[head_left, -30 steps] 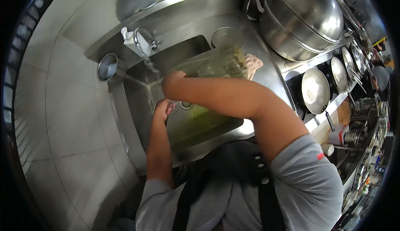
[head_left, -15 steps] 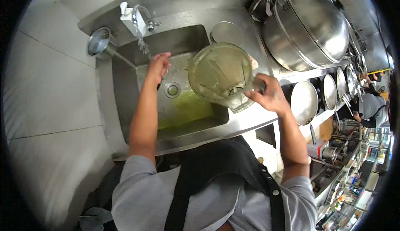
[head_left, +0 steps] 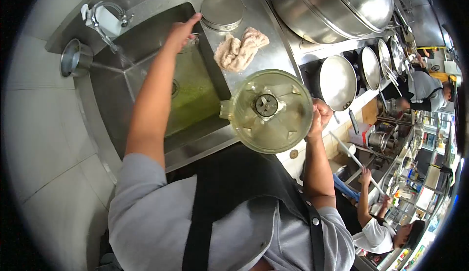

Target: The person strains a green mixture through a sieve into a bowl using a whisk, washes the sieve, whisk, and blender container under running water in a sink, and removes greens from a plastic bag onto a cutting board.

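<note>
My right hand (head_left: 320, 117) is closed on the handle side of a cloudy clear blender jar (head_left: 288, 124), whose round opening faces me, with a blade at the bottom. The jar is over the sink's front right edge. My left hand (head_left: 181, 34) reaches over the far right part of the sink (head_left: 105, 80), index finger stretched out, the other fingers curled by a small shiny thing I cannot make out. Beside it on the counter lie a crumpled pinkish cloth (head_left: 239, 51) and a round metal pan (head_left: 222, 11). Water runs from the faucet (head_left: 100, 29); greenish liquid lies in the sink.
A steel pot (head_left: 75, 58) stands at the sink's left corner. A big steamer pot (head_left: 322, 7) and several pans, one a frying pan (head_left: 337, 83), line the right side. Two other people are at the right, one person (head_left: 381, 237) with a long pole.
The jar has moved from over the sink toward me and turned, its opening now facing up. My left hand has moved toward the cloth and pan. The view has shifted right, showing a second person.
</note>
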A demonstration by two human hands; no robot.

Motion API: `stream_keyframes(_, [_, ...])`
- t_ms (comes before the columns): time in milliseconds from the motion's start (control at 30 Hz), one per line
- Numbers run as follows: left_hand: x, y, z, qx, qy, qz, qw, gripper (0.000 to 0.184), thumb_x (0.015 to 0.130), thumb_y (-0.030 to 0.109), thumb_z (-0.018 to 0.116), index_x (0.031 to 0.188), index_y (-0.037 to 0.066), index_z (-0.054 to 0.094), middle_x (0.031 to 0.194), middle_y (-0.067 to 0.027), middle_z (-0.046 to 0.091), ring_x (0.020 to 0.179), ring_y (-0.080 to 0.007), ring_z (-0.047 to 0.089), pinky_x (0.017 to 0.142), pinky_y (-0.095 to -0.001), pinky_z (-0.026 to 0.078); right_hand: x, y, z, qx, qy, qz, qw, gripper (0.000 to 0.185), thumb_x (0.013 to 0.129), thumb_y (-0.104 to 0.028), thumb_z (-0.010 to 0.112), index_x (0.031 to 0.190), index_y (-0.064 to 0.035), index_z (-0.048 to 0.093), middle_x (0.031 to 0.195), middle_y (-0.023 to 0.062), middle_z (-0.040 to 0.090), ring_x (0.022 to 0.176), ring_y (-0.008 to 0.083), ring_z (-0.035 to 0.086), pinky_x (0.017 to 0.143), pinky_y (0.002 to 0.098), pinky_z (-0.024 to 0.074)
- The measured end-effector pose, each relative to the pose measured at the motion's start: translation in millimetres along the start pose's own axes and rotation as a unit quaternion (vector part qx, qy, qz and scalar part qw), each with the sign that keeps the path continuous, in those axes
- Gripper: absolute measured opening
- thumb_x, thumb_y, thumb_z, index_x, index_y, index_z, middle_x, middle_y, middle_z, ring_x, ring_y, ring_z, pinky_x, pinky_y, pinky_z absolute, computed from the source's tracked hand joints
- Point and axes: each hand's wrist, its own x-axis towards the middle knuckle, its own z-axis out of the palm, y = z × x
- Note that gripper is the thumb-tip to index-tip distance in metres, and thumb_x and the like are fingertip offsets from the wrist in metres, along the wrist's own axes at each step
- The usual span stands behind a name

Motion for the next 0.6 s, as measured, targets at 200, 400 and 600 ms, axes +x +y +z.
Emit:
stream_keyframes(200, [90.5, -20.6, 61.6, 0.166, 0.039, -0.015, 0.985, 0.116, 0.054, 0.087, 0.058, 0.117, -0.01, 0.056, 0.116, -0.0247, 0.059, 0.095, -0.0281, 0.063, 0.079, -0.0376, 0.051, -32.0, 56.1, -28.3, -0.05, 0.137, -0.011, 0.989, 0.033, 0.086, -0.025, 0.053, 0.069, 0.0032, 0.052, 0.067, 0.008, 0.055, 0.061, 0.0162, 0.049, 0.057, 0.0311, 0.04])
stream_keyframes(400, [77.0, -22.4, 62.7, 0.099, -0.008, -0.063, 0.993, 0.08, 0.063, 0.068, 0.071, 0.1, -0.003, 0.067, 0.095, -0.0162, 0.066, 0.071, -0.0219, 0.062, 0.064, -0.033, 0.051, -58.6, 98.2, -75.9, -0.05, 0.073, 0.011, 0.996, 0.034, 0.095, -0.025, 0.042, 0.1, 0.0041, 0.059, 0.091, 0.0119, 0.061, 0.083, 0.0213, 0.059, 0.074, 0.0363, 0.0494])
stream_keyframes(600, [34.6, -29.8, 6.9, -0.286, -0.013, -0.061, 0.956, 0.042, 0.069, 0.03, 0.08, 0.094, 0.003, 0.059, 0.082, -0.0063, 0.061, 0.059, -0.0146, 0.054, 0.052, -0.0295, 0.043, -62.8, 96.4, -67.3, 0.053, 0.168, 0.088, 0.98, 0.031, 0.097, -0.023, 0.039, 0.102, 0.0015, 0.057, 0.09, 0.0104, 0.061, 0.08, 0.0184, 0.057, 0.07, 0.0321, 0.0494])
